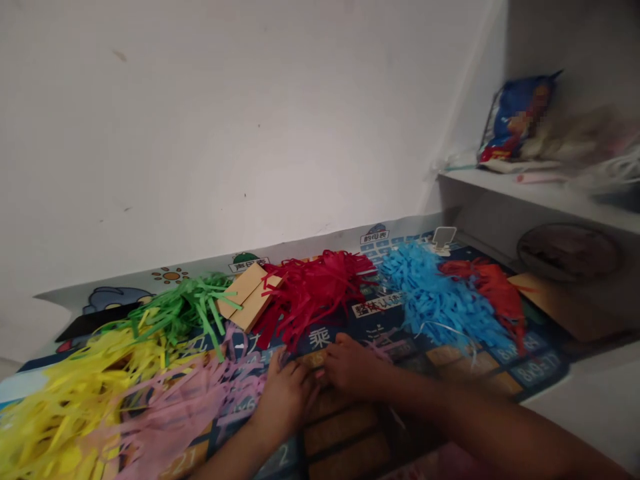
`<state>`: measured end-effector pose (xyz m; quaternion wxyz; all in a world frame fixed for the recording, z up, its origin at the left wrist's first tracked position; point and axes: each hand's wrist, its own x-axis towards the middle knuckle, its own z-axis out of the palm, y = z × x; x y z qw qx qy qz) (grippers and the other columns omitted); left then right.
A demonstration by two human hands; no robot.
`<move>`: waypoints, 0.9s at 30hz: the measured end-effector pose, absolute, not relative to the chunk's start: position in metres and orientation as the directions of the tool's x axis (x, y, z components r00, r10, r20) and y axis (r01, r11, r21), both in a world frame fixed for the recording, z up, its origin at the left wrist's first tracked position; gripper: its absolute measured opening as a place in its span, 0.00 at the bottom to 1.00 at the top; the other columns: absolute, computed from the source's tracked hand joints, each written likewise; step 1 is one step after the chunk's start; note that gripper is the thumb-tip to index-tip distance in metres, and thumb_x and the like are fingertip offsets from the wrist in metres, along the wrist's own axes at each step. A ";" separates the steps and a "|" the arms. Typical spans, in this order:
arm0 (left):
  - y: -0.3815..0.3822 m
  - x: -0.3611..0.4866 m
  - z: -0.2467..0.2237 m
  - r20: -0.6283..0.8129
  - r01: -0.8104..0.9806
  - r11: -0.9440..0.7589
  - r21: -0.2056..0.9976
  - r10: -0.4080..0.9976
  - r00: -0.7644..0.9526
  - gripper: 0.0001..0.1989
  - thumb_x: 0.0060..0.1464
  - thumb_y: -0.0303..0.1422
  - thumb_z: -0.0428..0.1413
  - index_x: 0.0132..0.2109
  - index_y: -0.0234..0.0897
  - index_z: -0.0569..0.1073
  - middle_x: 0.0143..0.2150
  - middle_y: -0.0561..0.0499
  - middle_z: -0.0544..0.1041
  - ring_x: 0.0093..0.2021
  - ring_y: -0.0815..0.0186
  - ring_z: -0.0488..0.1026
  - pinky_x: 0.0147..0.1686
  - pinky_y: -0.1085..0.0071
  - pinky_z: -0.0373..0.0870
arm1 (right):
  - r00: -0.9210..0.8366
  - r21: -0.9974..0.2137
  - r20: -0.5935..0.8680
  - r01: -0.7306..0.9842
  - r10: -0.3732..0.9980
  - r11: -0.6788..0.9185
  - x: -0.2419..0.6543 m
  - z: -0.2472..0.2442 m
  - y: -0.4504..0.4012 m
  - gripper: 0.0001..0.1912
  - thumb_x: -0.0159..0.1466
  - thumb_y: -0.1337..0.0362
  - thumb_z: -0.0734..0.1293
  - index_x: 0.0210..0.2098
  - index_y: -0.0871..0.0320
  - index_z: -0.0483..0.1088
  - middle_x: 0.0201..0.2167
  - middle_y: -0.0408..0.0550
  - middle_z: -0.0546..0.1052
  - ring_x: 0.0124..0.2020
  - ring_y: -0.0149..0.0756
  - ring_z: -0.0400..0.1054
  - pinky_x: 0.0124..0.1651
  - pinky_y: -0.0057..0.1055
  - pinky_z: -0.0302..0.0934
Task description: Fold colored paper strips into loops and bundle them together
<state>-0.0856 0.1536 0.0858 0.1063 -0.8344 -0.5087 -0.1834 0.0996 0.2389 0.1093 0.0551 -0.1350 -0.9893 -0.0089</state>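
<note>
As you face a pale wall (250, 133), a dark printed mat (345, 437) spreads out below you, lined with bundles of shredded paper. At far left, yellow strips (75, 393) spill in a loose heap toward the near edge, with pink strips (180, 407) overlapping their right side and green strips (185, 307) fanned out behind. Next come lilac strips (250, 385), scattered on the mat, with a tan card (250, 293) farther back beside the green bundle. Your left hand (287, 393) sits at the right edge of the lilac strips, its fingers bent and partly closed; whether they have hold of anything cannot be told, as the spot between both hands is blurred. Red strips (325, 283) bunch farther back, near the wall. Your right hand (350, 367), just beside the left, has its fingers curled down toward the mat, and whether they grip anything cannot be told either; a few lilac strands (390, 349) lie just beyond it. Blue strips (440, 300) form a thick clump to the right, a small white stand (444, 239) behind them, orange-red strips (493, 287) against their far side. At far right, a shelf (550, 197) carries a blue bag (520, 110)
</note>
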 end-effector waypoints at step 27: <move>0.097 -0.032 0.139 0.581 0.608 -0.414 0.677 0.808 -0.097 0.10 0.60 0.35 0.53 0.34 0.43 0.78 0.30 0.52 0.80 0.31 0.66 0.78 0.46 0.65 0.75 | -0.395 -0.952 -0.051 -0.257 0.917 -0.164 0.109 0.123 0.146 0.07 0.53 0.61 0.72 0.26 0.56 0.71 0.17 0.37 0.67 0.18 0.28 0.60 0.23 0.24 0.57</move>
